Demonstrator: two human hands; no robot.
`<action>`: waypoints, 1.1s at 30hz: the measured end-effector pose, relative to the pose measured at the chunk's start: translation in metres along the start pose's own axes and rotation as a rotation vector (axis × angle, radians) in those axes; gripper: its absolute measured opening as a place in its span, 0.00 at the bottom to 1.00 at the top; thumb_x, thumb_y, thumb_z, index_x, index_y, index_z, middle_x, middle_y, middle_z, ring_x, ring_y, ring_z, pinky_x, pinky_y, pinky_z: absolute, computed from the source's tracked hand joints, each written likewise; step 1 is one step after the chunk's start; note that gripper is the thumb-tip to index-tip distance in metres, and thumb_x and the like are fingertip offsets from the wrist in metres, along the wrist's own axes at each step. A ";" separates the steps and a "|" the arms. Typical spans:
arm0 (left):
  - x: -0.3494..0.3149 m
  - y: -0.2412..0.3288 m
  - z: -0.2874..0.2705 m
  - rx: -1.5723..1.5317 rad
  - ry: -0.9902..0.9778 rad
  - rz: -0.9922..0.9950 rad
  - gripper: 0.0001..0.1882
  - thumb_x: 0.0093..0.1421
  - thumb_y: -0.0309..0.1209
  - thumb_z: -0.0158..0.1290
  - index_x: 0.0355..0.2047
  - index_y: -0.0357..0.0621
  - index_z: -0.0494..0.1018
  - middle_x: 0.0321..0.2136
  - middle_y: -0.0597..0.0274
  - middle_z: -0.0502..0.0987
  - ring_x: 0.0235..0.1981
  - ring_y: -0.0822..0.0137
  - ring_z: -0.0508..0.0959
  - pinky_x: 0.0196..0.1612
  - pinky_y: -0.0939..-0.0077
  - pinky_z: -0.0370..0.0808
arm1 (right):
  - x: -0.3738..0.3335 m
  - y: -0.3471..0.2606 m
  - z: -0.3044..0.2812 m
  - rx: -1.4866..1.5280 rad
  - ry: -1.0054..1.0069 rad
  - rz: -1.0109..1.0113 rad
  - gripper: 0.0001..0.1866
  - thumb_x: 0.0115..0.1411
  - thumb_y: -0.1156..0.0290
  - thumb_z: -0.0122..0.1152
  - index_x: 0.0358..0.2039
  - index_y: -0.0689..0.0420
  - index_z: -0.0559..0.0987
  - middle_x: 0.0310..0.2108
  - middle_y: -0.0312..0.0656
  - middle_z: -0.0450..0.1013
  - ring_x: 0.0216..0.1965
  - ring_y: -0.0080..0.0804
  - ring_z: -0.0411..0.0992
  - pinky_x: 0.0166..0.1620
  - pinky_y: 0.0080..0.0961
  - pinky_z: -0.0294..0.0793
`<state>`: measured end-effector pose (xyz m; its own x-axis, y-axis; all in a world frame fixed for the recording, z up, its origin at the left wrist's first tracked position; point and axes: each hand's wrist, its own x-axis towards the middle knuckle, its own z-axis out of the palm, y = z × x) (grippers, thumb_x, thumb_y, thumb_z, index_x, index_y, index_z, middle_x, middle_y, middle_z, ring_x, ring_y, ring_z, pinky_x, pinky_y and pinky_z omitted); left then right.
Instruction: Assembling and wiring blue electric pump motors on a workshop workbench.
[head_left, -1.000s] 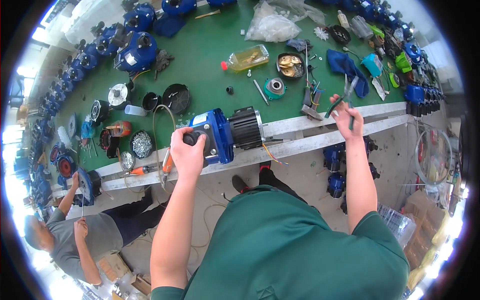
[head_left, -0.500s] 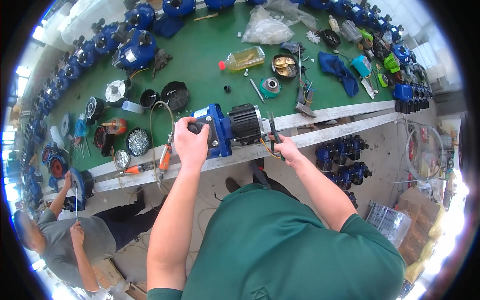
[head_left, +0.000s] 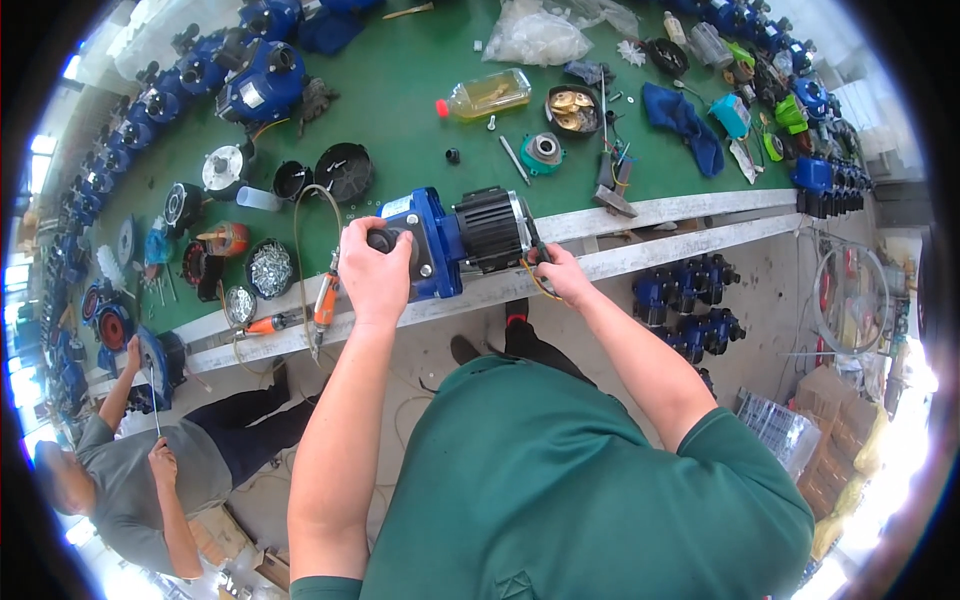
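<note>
A blue pump (head_left: 450, 240) with a black ribbed motor (head_left: 488, 230) lies sideways at the bench's near edge. My left hand (head_left: 375, 268) is closed around the dark round port at the pump's left end. At the motor's right end, my right hand (head_left: 566, 274) grips dark-handled pliers (head_left: 536, 240), their jaws up against the pale end face. Whether the jaws pinch anything cannot be made out. Thin yellowish and dark wires (head_left: 540, 286) loop down beside my right fingers.
Beyond the pump lie an oil bottle (head_left: 488, 95), a green-rimmed part (head_left: 543, 150) and a hammer (head_left: 612, 195). Orange power screwdrivers (head_left: 326, 300) rest to the left, near a bowl of screws (head_left: 271, 270). At the far left a co-worker (head_left: 160, 480) holds a long thin rod.
The pliers have moved in against the motor's end, their jaws less spread in view. My right hand has shifted slightly up and left. My left hand keeps its hold on the pump.
</note>
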<state>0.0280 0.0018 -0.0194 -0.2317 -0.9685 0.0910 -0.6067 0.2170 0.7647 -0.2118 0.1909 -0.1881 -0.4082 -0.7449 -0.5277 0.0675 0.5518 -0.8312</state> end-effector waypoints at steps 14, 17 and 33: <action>0.001 -0.004 0.000 0.065 0.007 0.022 0.17 0.53 0.31 0.66 0.40 0.37 0.76 0.39 0.51 0.78 0.42 0.54 0.79 0.50 0.64 0.74 | -0.003 -0.016 0.021 -0.308 0.202 -0.002 0.10 0.54 0.71 0.57 0.30 0.68 0.75 0.30 0.58 0.77 0.38 0.61 0.76 0.43 0.48 0.75; 0.000 -0.004 -0.002 0.050 0.011 0.018 0.17 0.53 0.30 0.66 0.40 0.37 0.76 0.39 0.51 0.78 0.43 0.52 0.79 0.50 0.62 0.74 | -0.005 -0.067 0.001 -0.095 -0.099 0.395 0.13 0.53 0.71 0.57 0.32 0.71 0.77 0.32 0.62 0.78 0.41 0.62 0.77 0.47 0.47 0.76; 0.002 0.002 0.000 0.071 -0.010 -0.025 0.15 0.54 0.29 0.65 0.39 0.36 0.76 0.38 0.50 0.78 0.42 0.51 0.79 0.49 0.62 0.74 | 0.010 0.011 -0.010 -0.584 -0.018 -0.326 0.20 0.52 0.70 0.61 0.45 0.63 0.73 0.45 0.54 0.72 0.46 0.55 0.73 0.47 0.43 0.75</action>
<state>0.0265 0.0001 -0.0175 -0.2237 -0.9724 0.0657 -0.6647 0.2015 0.7194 -0.2242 0.1932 -0.2009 -0.3082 -0.9115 -0.2725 -0.5628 0.4056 -0.7203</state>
